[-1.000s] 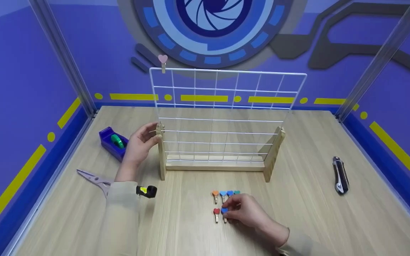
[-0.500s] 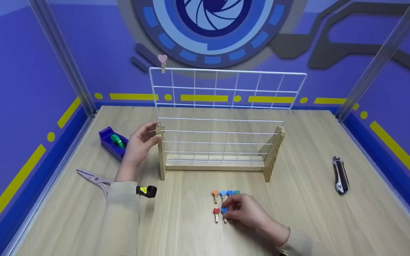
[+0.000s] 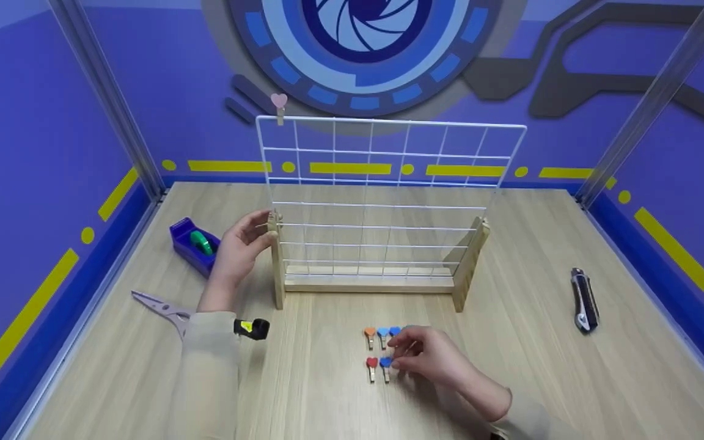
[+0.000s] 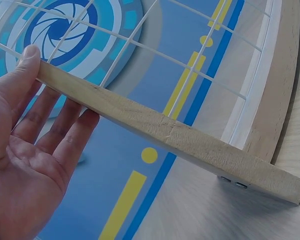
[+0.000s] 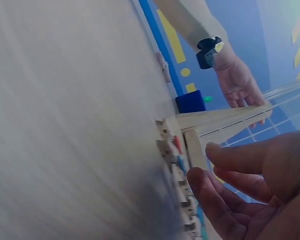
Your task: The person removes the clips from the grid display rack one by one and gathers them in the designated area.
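Note:
My left hand [image 3: 236, 253] grips the upper end of the wooden side post [image 4: 140, 116] of a stand that holds a white wire grid [image 3: 371, 153]. In the left wrist view its thumb lies on one side of the post and the fingers on the other. Just right of a mini clothespin with a dark blue heart [image 3: 386, 363] is my right hand [image 3: 434, 357]; its thumb and fingertips are apart, with nothing between them in the right wrist view. A red-heart clothespin [image 3: 372, 365] lies beside the blue one. Behind lie orange [image 3: 370, 333], light blue [image 3: 383, 334] and blue [image 3: 395, 331] ones, the last partly hidden.
A pink-heart clothespin [image 3: 279, 102] is clipped on the grid's top left corner. Left of the stand are a blue tape dispenser [image 3: 190, 250] and grey scissors [image 3: 162, 310], partly behind the left arm. A utility knife [image 3: 584, 302] lies at right.
My right hand has let go of the dark blue clothespin and shifted slightly right, now covering the green one. The blue clothespin stays lying on the table. My left hand has not moved.

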`<act>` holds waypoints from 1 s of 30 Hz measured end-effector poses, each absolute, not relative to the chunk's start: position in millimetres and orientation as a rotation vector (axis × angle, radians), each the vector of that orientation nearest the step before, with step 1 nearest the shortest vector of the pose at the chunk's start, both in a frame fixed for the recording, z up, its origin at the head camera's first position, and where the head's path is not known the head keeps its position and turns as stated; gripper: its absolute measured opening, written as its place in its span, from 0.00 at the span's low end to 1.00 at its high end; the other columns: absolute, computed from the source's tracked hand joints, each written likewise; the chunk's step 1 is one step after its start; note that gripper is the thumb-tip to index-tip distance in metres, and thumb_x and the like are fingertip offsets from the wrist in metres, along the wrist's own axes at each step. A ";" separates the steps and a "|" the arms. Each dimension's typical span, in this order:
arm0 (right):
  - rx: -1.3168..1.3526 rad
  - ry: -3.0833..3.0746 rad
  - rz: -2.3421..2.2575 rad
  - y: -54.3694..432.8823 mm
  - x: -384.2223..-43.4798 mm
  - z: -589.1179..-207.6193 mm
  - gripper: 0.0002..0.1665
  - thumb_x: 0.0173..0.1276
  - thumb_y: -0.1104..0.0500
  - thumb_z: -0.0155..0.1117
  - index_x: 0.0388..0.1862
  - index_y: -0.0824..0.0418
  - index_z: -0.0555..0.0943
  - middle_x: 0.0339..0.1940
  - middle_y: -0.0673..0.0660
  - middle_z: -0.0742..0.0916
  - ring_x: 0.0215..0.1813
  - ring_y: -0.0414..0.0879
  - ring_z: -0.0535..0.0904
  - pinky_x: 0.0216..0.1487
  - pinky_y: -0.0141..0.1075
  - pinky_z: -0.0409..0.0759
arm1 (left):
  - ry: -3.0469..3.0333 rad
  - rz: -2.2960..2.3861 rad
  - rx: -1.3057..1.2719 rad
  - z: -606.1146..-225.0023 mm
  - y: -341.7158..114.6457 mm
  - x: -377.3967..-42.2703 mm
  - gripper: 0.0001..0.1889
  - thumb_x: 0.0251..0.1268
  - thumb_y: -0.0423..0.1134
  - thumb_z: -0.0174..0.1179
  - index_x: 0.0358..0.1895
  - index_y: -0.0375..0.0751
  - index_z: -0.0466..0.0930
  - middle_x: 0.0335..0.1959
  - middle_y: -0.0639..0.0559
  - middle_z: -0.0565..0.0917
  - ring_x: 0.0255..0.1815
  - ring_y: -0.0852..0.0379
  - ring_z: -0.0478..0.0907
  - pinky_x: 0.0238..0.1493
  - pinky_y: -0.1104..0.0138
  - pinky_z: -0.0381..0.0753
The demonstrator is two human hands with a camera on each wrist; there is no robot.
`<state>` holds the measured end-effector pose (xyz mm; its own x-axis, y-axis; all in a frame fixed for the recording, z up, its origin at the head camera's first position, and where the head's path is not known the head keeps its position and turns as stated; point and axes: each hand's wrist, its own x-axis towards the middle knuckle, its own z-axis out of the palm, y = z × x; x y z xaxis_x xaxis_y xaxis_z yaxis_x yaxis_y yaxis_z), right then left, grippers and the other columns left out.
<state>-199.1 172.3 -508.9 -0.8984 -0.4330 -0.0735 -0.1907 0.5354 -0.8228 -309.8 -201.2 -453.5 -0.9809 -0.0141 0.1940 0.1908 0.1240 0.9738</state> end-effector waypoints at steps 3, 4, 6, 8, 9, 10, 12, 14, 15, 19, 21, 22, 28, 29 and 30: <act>-0.564 2.512 -1.302 173.4 -200.8 -499.6 0.12 0.62 0.66 0.76 0.45 0.65 0.86 0.38 0.55 0.89 0.38 0.42 0.82 0.37 0.27 0.79 | -2.240 -1.965 -0.178 -453.5 -201.7 -309.7 0.25 0.74 0.33 0.62 0.72 0.40 0.72 0.69 0.42 0.78 0.68 0.49 0.76 0.59 0.76 0.82; -0.580 2.516 -1.306 173.6 -201.6 -496.5 0.12 0.62 0.67 0.75 0.45 0.65 0.86 0.39 0.56 0.90 0.39 0.42 0.82 0.38 0.27 0.80 | -2.237 -1.964 -0.184 -453.7 -201.7 -310.0 0.25 0.74 0.33 0.62 0.72 0.40 0.72 0.69 0.42 0.78 0.68 0.49 0.77 0.59 0.75 0.82; -0.596 2.521 -1.317 174.1 -203.6 -490.4 0.12 0.63 0.67 0.75 0.45 0.65 0.86 0.40 0.56 0.90 0.39 0.42 0.83 0.39 0.27 0.81 | -2.238 -1.959 -0.197 -453.9 -201.8 -310.5 0.26 0.74 0.34 0.62 0.72 0.40 0.72 0.69 0.41 0.78 0.68 0.48 0.76 0.59 0.75 0.82; -0.606 2.519 -1.336 174.8 -206.2 -484.3 0.13 0.63 0.66 0.75 0.46 0.66 0.86 0.41 0.57 0.90 0.40 0.42 0.83 0.40 0.28 0.81 | -2.234 -1.956 -0.203 -453.9 -202.0 -310.8 0.26 0.74 0.34 0.62 0.72 0.39 0.72 0.69 0.40 0.78 0.68 0.48 0.76 0.59 0.75 0.82; -0.608 2.510 -1.353 175.0 -207.7 -481.3 0.13 0.63 0.67 0.75 0.47 0.66 0.86 0.41 0.59 0.90 0.40 0.42 0.84 0.40 0.28 0.82 | -2.230 -1.958 -0.204 -453.9 -201.9 -311.0 0.26 0.74 0.33 0.62 0.72 0.39 0.72 0.69 0.40 0.78 0.68 0.48 0.76 0.59 0.74 0.82; -0.607 2.503 -1.365 175.2 -209.3 -478.2 0.13 0.63 0.66 0.74 0.47 0.66 0.86 0.42 0.60 0.90 0.40 0.43 0.84 0.40 0.28 0.82 | -2.233 -1.955 -0.203 -453.8 -202.0 -311.0 0.26 0.74 0.34 0.62 0.72 0.39 0.72 0.69 0.40 0.78 0.68 0.48 0.76 0.59 0.74 0.82; -0.605 2.495 -1.385 175.4 -212.2 -471.3 0.13 0.64 0.66 0.74 0.48 0.66 0.86 0.43 0.63 0.90 0.41 0.44 0.85 0.39 0.27 0.83 | -2.239 -1.951 -0.196 -453.3 -202.2 -310.5 0.26 0.74 0.34 0.62 0.72 0.40 0.72 0.69 0.41 0.78 0.68 0.48 0.76 0.60 0.75 0.82; -0.610 2.498 -1.405 174.8 -215.0 -463.6 0.13 0.65 0.66 0.73 0.49 0.66 0.86 0.44 0.65 0.90 0.41 0.45 0.85 0.39 0.27 0.84 | -2.238 -1.953 -0.193 -453.0 -202.1 -311.0 0.25 0.74 0.34 0.62 0.72 0.39 0.72 0.69 0.40 0.78 0.69 0.48 0.76 0.60 0.74 0.82; -0.616 2.507 -1.410 174.4 -216.2 -459.4 0.13 0.65 0.66 0.73 0.49 0.65 0.86 0.44 0.65 0.90 0.41 0.46 0.86 0.39 0.27 0.84 | -2.239 -1.953 -0.193 -452.7 -202.0 -311.0 0.25 0.74 0.34 0.61 0.72 0.39 0.72 0.69 0.40 0.78 0.69 0.47 0.76 0.60 0.75 0.82; -0.678 2.583 -1.400 171.6 -219.6 -442.3 0.12 0.66 0.64 0.73 0.49 0.62 0.86 0.44 0.62 0.90 0.43 0.47 0.86 0.42 0.29 0.85 | -2.234 -1.957 -0.203 -452.5 -202.1 -311.3 0.26 0.74 0.32 0.61 0.73 0.37 0.71 0.69 0.40 0.77 0.69 0.47 0.76 0.59 0.76 0.82; -0.724 2.617 -1.394 169.4 -221.1 -434.0 0.12 0.67 0.63 0.73 0.49 0.61 0.87 0.44 0.61 0.90 0.43 0.47 0.87 0.44 0.30 0.85 | -2.230 -1.962 -0.206 -452.4 -202.4 -310.4 0.26 0.74 0.32 0.61 0.73 0.37 0.70 0.69 0.40 0.78 0.69 0.47 0.76 0.58 0.76 0.82; -0.748 2.629 -1.392 168.1 -221.9 -430.0 0.12 0.67 0.63 0.73 0.49 0.60 0.87 0.44 0.60 0.90 0.44 0.47 0.87 0.44 0.30 0.86 | -2.230 -1.964 -0.207 -452.3 -202.4 -309.8 0.26 0.74 0.32 0.61 0.73 0.37 0.70 0.69 0.40 0.78 0.69 0.47 0.76 0.58 0.76 0.82; -0.792 2.658 -1.407 157.3 -227.5 -402.9 0.13 0.67 0.63 0.73 0.50 0.58 0.87 0.46 0.57 0.90 0.46 0.46 0.87 0.47 0.31 0.87 | -2.239 -1.969 -0.196 -451.5 -201.8 -307.5 0.26 0.74 0.34 0.62 0.73 0.40 0.71 0.69 0.42 0.78 0.69 0.48 0.76 0.59 0.75 0.82; -0.791 2.660 -1.408 155.3 -228.7 -397.6 0.13 0.67 0.63 0.73 0.51 0.58 0.87 0.47 0.56 0.90 0.46 0.46 0.87 0.47 0.31 0.87 | -2.241 -1.969 -0.194 -451.7 -201.7 -307.7 0.26 0.74 0.34 0.62 0.73 0.40 0.71 0.69 0.42 0.77 0.69 0.48 0.76 0.59 0.75 0.82; -0.795 2.658 -1.415 153.4 -230.1 -392.1 0.13 0.68 0.62 0.73 0.51 0.58 0.87 0.47 0.56 0.90 0.47 0.47 0.87 0.47 0.31 0.87 | -2.241 -1.968 -0.195 -452.0 -201.7 -308.2 0.26 0.74 0.34 0.62 0.73 0.40 0.71 0.69 0.41 0.77 0.69 0.48 0.76 0.59 0.75 0.82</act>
